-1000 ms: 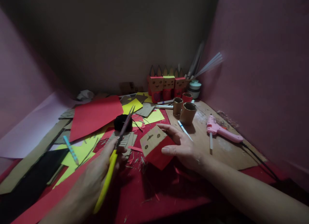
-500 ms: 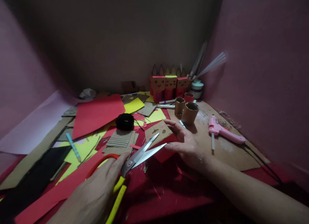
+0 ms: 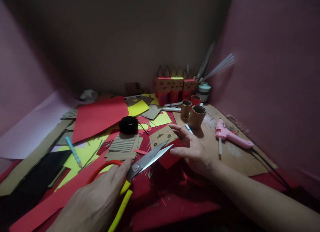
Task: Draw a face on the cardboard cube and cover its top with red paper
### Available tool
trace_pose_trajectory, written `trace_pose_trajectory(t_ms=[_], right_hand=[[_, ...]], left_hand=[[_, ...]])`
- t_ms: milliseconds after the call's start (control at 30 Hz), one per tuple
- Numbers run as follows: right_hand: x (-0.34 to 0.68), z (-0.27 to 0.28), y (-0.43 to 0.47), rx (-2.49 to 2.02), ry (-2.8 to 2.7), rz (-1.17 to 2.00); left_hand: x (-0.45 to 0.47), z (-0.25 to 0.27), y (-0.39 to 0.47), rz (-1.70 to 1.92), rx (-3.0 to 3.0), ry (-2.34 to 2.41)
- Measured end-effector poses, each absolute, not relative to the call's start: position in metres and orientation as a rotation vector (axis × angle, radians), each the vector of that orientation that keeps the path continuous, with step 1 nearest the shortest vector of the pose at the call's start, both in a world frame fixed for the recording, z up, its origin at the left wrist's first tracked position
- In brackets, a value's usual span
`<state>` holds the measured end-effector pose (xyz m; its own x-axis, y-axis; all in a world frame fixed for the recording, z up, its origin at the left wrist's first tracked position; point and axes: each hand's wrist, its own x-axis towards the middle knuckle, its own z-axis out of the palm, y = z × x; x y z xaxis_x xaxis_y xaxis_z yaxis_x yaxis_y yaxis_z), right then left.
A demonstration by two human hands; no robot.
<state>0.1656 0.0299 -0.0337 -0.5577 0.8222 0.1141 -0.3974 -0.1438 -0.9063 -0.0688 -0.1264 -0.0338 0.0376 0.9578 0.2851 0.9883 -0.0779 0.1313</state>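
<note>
My left hand [image 3: 100,198] is closed round the yellow and red handles of a pair of scissors [image 3: 136,168]. Its blades are parted and point up and right, the tips in front of a small cardboard box with a drawn face [image 3: 160,135]. That box has red paper on its side. My right hand [image 3: 191,150] grips the box from the right, with the thumb in front and the fingers behind. Part of the drawn face is hidden by the blades.
Behind lie a black yarn ball [image 3: 128,125], a red paper sheet [image 3: 102,118] and cardboard squares [image 3: 122,143]. Cardboard tubes [image 3: 197,117] and several face figures [image 3: 176,87] stand farther back. To the right, a pink glue gun [image 3: 232,137] trails its cable on a board.
The scissor blades have come closer together, and their tips have shifted slightly. The box face has turned a little. Both hands stay in nearly the same place.
</note>
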Motion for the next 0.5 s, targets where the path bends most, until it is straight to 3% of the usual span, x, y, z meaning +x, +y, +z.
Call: trace_pose_trajectory(t_ms=[267, 500], right_hand=[[0.165, -0.033, 0.029, -0.555, -1.25, 1.822], [0.166, -0.043, 0.034, -0.497, -1.292, 1.797]], left_hand=[[-0.071, -0.038, -0.131, -0.333, -2.156, -1.717], [-0.074, -0.045, -0.132, -0.297, -2.204, -1.848]])
